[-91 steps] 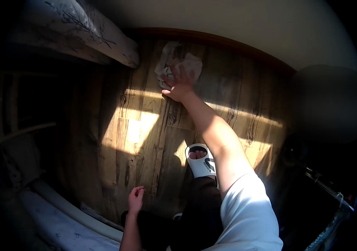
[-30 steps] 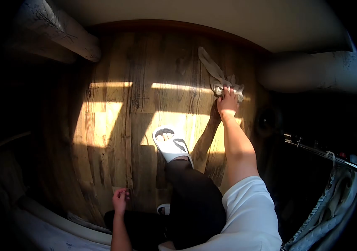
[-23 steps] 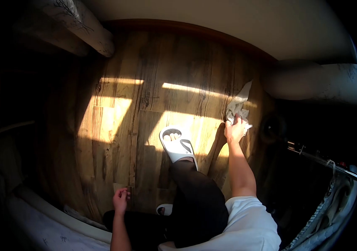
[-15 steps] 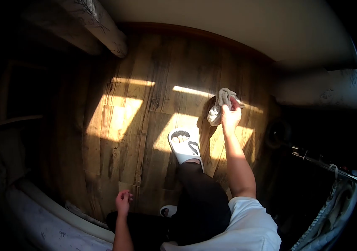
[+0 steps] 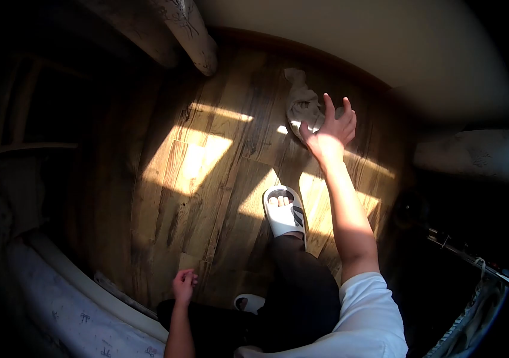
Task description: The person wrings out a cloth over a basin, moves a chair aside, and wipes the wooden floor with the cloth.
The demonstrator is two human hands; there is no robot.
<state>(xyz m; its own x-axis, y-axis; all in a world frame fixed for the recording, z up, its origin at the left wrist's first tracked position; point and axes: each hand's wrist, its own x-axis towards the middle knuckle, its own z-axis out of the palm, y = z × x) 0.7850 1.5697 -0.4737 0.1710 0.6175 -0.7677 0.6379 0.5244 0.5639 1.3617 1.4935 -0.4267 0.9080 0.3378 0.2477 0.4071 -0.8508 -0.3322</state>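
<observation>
My right hand [image 5: 333, 132] reaches forward over the wooden floor with its fingers spread wide. Just beyond its thumb is a crumpled light cloth [image 5: 301, 106], stretched out toward the wall and partly hidden behind the hand. I cannot tell whether the thumb still touches it. My left hand [image 5: 184, 285] hangs low at the left of my legs, fingers loosely bent and holding nothing visible. Below the right forearm, one foot in a white slipper [image 5: 284, 212] stands on the floor.
Sunlit patches lie across the wood floor [image 5: 206, 155]. A wall [image 5: 374, 59] with a dark baseboard closes off the far side. Patterned fabric [image 5: 191, 36] hangs at the upper left, and a pale padded edge [image 5: 81, 298] runs along the lower left. A dark rack [image 5: 469, 256] stands at right.
My right hand has let go of the cloth and spread its fingers. The cloth has gone from a bunch in the hand to a longer shape nearer the wall. The view has shifted slightly.
</observation>
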